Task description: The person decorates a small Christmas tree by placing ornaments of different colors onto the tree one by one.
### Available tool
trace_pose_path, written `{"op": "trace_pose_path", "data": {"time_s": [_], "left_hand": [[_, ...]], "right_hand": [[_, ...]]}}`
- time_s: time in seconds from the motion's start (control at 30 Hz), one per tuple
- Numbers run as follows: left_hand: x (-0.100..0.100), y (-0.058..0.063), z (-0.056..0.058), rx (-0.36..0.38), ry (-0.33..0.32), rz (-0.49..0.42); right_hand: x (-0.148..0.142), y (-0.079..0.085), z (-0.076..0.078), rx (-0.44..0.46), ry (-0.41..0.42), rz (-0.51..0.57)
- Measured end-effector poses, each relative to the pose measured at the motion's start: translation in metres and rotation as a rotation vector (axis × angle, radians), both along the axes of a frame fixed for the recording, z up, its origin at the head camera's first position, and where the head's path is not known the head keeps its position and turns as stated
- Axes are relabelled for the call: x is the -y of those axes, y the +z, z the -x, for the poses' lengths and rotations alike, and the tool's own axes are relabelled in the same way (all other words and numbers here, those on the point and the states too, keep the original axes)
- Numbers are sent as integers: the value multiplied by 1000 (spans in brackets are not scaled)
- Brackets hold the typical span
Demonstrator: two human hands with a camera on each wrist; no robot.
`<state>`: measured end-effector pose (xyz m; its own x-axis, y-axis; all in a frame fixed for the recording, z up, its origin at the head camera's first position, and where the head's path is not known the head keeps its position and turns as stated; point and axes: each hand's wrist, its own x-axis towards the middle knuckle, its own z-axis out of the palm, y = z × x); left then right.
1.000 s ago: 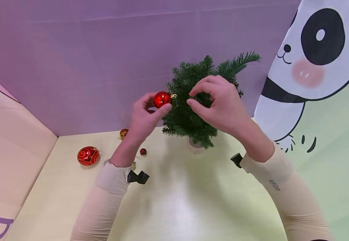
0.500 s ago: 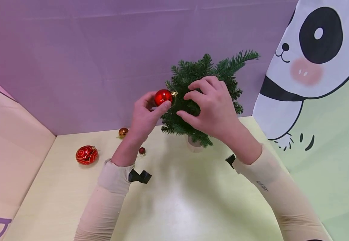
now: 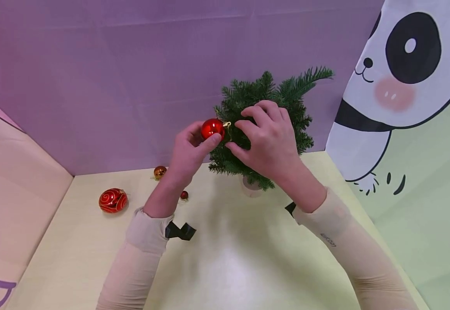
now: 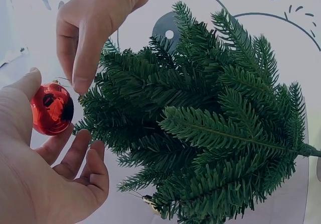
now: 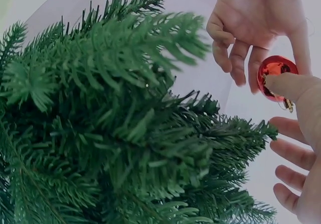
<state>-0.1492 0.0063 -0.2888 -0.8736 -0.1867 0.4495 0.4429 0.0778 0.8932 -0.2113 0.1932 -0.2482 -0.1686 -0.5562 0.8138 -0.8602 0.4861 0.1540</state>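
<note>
My left hand (image 3: pixel 188 148) pinches a shiny red ball ornament (image 3: pixel 212 128) between thumb and fingers, its gold cap and thin thread loop pointing right. Close to that loop is my right hand (image 3: pixel 269 140), thumb and fingers bent and spread apart with a gap between them. In the right wrist view, the thumb passes in front of the red ornament (image 5: pixel 277 66); whether it touches the loop I cannot tell. Behind the right hand stands a small green artificial tree (image 3: pixel 244 97). The left wrist view has its branches (image 4: pixel 200 98) right beside both hands.
On the pale table (image 3: pixel 225 267) lie a large red ornament with gold swirls (image 3: pixel 113 200), a gold ball (image 3: pixel 160 172) and a tiny dark red ball (image 3: pixel 184 196). A purple backdrop (image 3: pixel 132 86) rises behind; a panda-printed sheet (image 3: pixel 364 159) is at the right.
My right hand has moved left and slightly down toward the ornament's loop, its fingers spreading from a near pinch. The left hand keeps hold of the red ornament and shifts slightly right.
</note>
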Motion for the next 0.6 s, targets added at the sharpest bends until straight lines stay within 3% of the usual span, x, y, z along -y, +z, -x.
{"op": "trace_pose_path", "data": {"time_s": [0.6], "left_hand": [[-3,-11,-2,30,-20,-31]], "right_hand": [[6,-16,11,84,118,9]]}}
